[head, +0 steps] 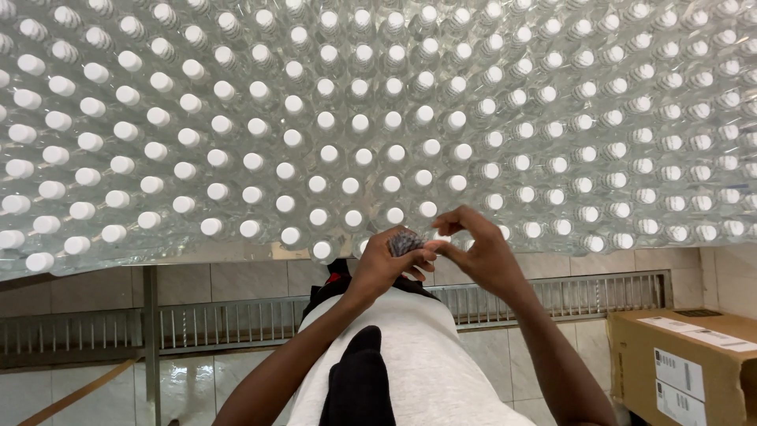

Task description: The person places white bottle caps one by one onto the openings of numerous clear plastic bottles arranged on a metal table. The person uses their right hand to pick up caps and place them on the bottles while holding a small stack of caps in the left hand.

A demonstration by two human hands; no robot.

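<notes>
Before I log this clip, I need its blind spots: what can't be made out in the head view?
- The small dark thing in the left hand: fingers cover most of it, so its kind is unclear.
- What the right hand pinches: fingertips hide it.
- The bottles: only white caps show through glare on the clear wrap; top and side edges cut the rows off.
- The cardboard box: cut by the right and bottom edges.

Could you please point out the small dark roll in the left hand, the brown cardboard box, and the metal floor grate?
Small dark roll [404, 241], head view, its patterned end.
Brown cardboard box [654, 331], head view, top face.
Metal floor grate [236, 325], head view, bars left of the person.
</notes>
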